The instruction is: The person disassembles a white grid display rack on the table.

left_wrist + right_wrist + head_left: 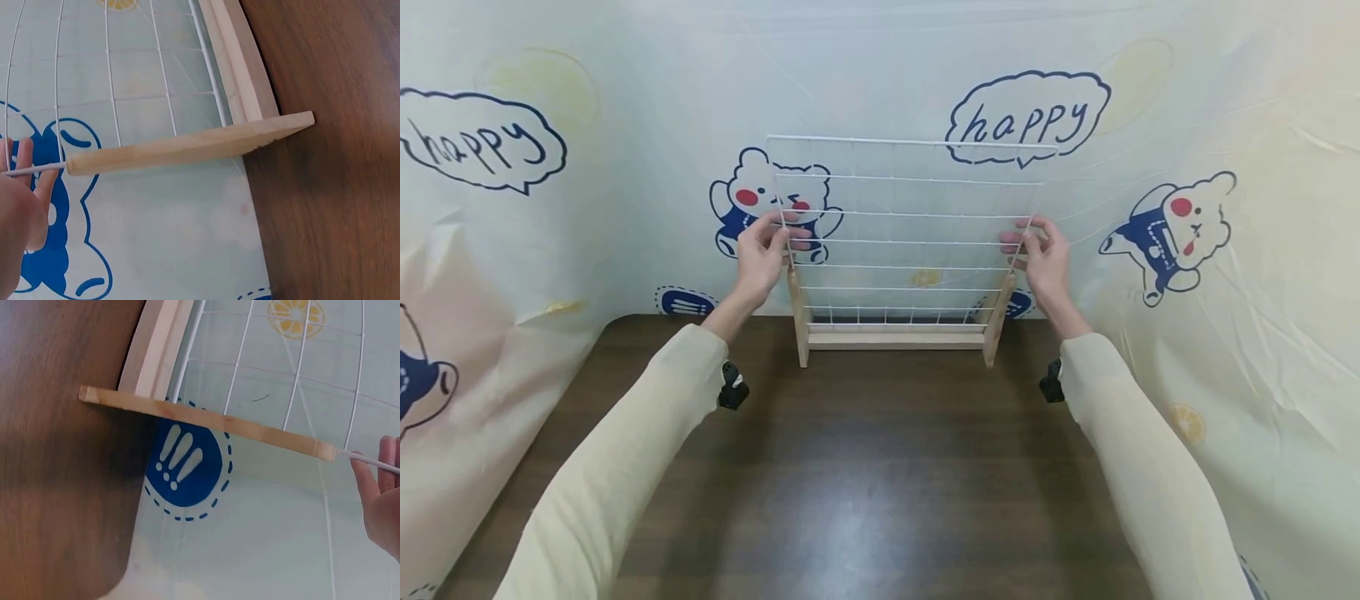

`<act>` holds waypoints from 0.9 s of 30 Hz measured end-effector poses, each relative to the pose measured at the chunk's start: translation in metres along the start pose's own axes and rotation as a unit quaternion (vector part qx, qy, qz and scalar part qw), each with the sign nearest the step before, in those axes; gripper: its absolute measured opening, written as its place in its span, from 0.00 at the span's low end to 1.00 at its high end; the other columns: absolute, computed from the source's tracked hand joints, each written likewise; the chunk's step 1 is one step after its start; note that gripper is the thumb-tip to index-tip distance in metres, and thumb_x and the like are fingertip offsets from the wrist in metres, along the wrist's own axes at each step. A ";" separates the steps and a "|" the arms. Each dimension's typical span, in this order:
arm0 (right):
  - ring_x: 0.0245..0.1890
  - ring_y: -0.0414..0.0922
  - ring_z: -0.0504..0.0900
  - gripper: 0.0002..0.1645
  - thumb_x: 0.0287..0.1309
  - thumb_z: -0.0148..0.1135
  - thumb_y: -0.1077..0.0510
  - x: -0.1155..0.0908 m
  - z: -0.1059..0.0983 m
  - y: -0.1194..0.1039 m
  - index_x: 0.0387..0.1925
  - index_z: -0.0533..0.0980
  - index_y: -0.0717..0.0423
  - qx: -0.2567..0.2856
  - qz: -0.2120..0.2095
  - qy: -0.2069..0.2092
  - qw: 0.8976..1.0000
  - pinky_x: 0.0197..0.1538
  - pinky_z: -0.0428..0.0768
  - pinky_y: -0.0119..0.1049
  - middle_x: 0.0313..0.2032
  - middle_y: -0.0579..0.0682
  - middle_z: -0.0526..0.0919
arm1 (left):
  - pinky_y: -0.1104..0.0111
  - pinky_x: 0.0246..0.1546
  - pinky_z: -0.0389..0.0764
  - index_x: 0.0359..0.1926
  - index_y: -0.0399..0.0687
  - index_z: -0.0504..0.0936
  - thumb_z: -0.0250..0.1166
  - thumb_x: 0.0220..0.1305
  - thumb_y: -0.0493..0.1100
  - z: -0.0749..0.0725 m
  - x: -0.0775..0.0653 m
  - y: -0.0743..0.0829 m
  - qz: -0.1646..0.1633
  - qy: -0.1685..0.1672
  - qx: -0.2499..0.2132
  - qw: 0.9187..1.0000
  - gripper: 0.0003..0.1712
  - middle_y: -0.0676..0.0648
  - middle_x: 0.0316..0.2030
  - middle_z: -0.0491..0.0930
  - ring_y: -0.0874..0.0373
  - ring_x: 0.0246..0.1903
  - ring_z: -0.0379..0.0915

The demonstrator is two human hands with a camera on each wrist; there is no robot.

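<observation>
A white wire grid panel (902,242) stands upright in a wooden stand at the back of the table. The stand has a pale base bar (895,338), a left side piece (800,317) and a right side piece (998,317). My left hand (762,257) holds the grid's left edge wire just above the side piece, fingers behind and thumb in front. On the other edge my right hand (1049,260) grips the wire likewise. Both wrist views show the left hand (22,225) and right hand (384,509) only partly, beside the tops of the wooden pieces.
A dark brown wooden table (850,450) extends in front of the stand. Pale cloth (880,67) printed with bears and "happy" bubbles hangs behind and along both sides, close behind the grid. Black wrist cameras (733,386) sit under both cuffs.
</observation>
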State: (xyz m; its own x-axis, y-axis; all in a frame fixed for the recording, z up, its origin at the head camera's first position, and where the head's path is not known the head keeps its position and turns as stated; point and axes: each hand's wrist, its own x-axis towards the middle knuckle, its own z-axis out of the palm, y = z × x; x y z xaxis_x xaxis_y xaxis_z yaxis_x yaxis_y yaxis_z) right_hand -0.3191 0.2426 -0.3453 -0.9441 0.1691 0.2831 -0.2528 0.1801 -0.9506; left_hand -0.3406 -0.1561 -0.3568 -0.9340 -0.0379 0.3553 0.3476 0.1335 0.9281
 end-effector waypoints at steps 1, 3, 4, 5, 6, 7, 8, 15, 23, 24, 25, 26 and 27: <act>0.50 0.62 0.80 0.16 0.74 0.43 0.62 0.002 0.000 0.002 0.57 0.69 0.64 -0.005 0.000 0.001 1.000 0.54 0.77 0.54 0.50 0.67 0.80 | 0.53 0.48 0.81 0.55 0.35 0.76 0.51 0.73 0.33 -0.001 0.000 0.003 -0.002 -0.004 -0.003 1.000 0.15 0.35 0.44 0.83 0.40 0.44 0.80; 0.49 0.60 0.80 0.16 0.74 0.43 0.61 0.005 -0.002 0.007 0.56 0.70 0.62 -0.012 0.001 0.002 1.000 0.53 0.78 0.53 0.49 0.65 0.81 | 0.49 0.51 0.77 0.55 0.34 0.76 0.51 0.72 0.32 -0.002 -0.001 0.009 -0.006 -0.011 -0.007 1.000 0.15 0.34 0.45 0.82 0.38 0.45 0.80; 0.49 0.59 0.81 0.16 0.74 0.44 0.60 0.006 -0.002 0.010 0.56 0.71 0.60 -0.013 0.002 0.004 1.000 0.53 0.78 0.52 0.49 0.64 0.81 | 0.47 0.51 0.76 0.55 0.33 0.76 0.51 0.72 0.32 -0.003 -0.002 0.012 -0.006 -0.015 -0.010 1.000 0.15 0.34 0.45 0.82 0.38 0.45 0.79; 0.49 0.58 0.81 0.16 0.74 0.44 0.59 0.007 -0.002 0.011 0.56 0.71 0.59 -0.017 0.002 0.006 1.000 0.53 0.79 0.51 0.49 0.63 0.82 | 0.47 0.52 0.75 0.55 0.34 0.76 0.51 0.72 0.32 -0.003 -0.002 0.014 -0.008 -0.017 -0.010 1.000 0.15 0.34 0.45 0.82 0.38 0.45 0.79; 0.49 0.57 0.81 0.16 0.74 0.44 0.58 0.008 -0.003 0.013 0.56 0.71 0.58 -0.020 0.003 0.007 1.000 0.53 0.79 0.50 0.49 0.62 0.82 | 0.47 0.52 0.75 0.55 0.35 0.76 0.51 0.72 0.32 -0.003 -0.002 0.016 -0.010 -0.018 -0.011 1.000 0.15 0.34 0.45 0.82 0.39 0.45 0.80; 0.49 0.57 0.81 0.16 0.74 0.43 0.58 0.009 -0.003 0.014 0.56 0.71 0.58 -0.019 0.002 0.008 1.000 0.53 0.79 0.51 0.49 0.62 0.82 | 0.48 0.52 0.75 0.55 0.36 0.77 0.51 0.72 0.32 -0.003 -0.002 0.018 -0.012 -0.020 -0.011 1.000 0.15 0.35 0.46 0.82 0.40 0.45 0.80; 0.49 0.57 0.81 0.16 0.74 0.43 0.58 0.010 -0.004 0.015 0.56 0.71 0.57 -0.018 0.002 0.009 1.000 0.52 0.79 0.50 0.49 0.61 0.82 | 0.48 0.51 0.76 0.55 0.37 0.77 0.51 0.72 0.32 -0.003 -0.001 0.019 -0.014 -0.022 -0.012 1.000 0.15 0.35 0.46 0.82 0.41 0.45 0.80; 0.48 0.58 0.81 0.16 0.74 0.44 0.59 0.007 -0.005 0.013 0.56 0.71 0.59 -0.018 0.006 0.019 1.000 0.52 0.80 0.49 0.48 0.62 0.82 | 0.50 0.50 0.77 0.55 0.38 0.78 0.52 0.72 0.33 -0.003 0.002 0.019 -0.013 -0.037 -0.024 0.999 0.15 0.35 0.47 0.81 0.42 0.45 0.81; 0.49 0.60 0.80 0.16 0.74 0.43 0.62 -0.008 0.001 -0.018 0.56 0.71 0.63 -0.030 0.013 0.030 0.999 0.52 0.80 0.47 0.48 0.65 0.81 | 0.50 0.51 0.77 0.55 0.36 0.77 0.52 0.72 0.32 -0.002 0.001 0.022 -0.010 -0.032 -0.033 0.999 0.15 0.35 0.46 0.82 0.41 0.44 0.81; 0.48 0.60 0.80 0.16 0.74 0.44 0.61 -0.007 0.002 -0.020 0.56 0.71 0.63 -0.033 0.015 0.031 0.999 0.51 0.81 0.45 0.48 0.65 0.81 | 0.50 0.50 0.77 0.55 0.35 0.77 0.52 0.72 0.32 -0.002 0.002 0.023 -0.009 -0.030 -0.032 0.999 0.15 0.35 0.46 0.82 0.42 0.44 0.81; 0.48 0.59 0.81 0.16 0.74 0.44 0.61 -0.006 0.002 -0.021 0.55 0.71 0.62 -0.035 0.016 0.032 0.999 0.51 0.81 0.44 0.48 0.65 0.82 | 0.50 0.50 0.77 0.55 0.35 0.77 0.52 0.72 0.32 -0.002 0.002 0.024 -0.009 -0.027 -0.030 0.999 0.15 0.36 0.45 0.83 0.43 0.43 0.81; 0.48 0.58 0.81 0.16 0.74 0.44 0.61 -0.006 0.002 -0.022 0.56 0.71 0.62 -0.033 0.016 0.031 0.999 0.51 0.81 0.44 0.48 0.64 0.82 | 0.51 0.50 0.77 0.55 0.35 0.77 0.52 0.71 0.32 -0.003 0.002 0.024 -0.009 -0.026 -0.029 0.999 0.15 0.36 0.45 0.83 0.44 0.43 0.82; 0.48 0.58 0.81 0.16 0.74 0.44 0.60 -0.005 0.002 -0.022 0.56 0.71 0.62 -0.033 0.016 0.031 0.999 0.51 0.81 0.44 0.48 0.65 0.82 | 0.51 0.50 0.77 0.55 0.35 0.77 0.52 0.71 0.32 -0.003 0.002 0.025 -0.010 -0.024 -0.027 0.999 0.15 0.36 0.44 0.83 0.44 0.43 0.82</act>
State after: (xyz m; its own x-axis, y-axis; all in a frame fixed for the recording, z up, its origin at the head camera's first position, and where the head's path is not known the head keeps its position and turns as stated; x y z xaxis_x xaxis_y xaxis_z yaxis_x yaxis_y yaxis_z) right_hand -0.3091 0.2356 -0.3261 -0.9363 0.2344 0.2614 -0.2056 0.2374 -0.9494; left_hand -0.3337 -0.1560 -0.3326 -0.9433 0.0083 0.3319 0.3315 0.0788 0.9402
